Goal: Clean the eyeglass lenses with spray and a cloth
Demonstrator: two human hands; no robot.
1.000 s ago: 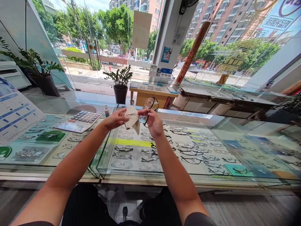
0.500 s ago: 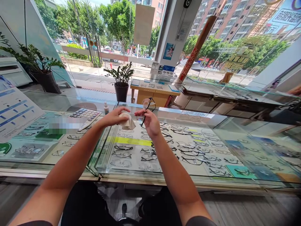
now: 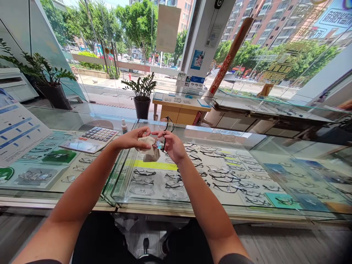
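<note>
A pair of dark-framed glasses [image 3: 166, 126] is in my right hand [image 3: 175, 147], its fingers closed on the frame. One lens points up and the other hangs lower, catching a bluish reflection. My left hand [image 3: 134, 138] grips a pale cleaning cloth [image 3: 150, 156], which droops below the fingers. The cloth lies against or just beside the lower lens; exact contact is too small to tell. Both hands are close together above the glass display counter [image 3: 154, 209].
Rows of eyeglasses [image 3: 224, 172] lie under the counter glass. A small white bottle [image 3: 124, 126] and a large-keyed calculator [image 3: 100, 135] stand on top at left, near a printed sheet [image 3: 20, 132]. Beyond are a potted plant [image 3: 142, 106] and a wooden display table [image 3: 176, 112].
The glasses have shifted left and turned, bringing the lower lens to the cloth. My left hand has moved slightly, with the cloth hanging a little lower.
</note>
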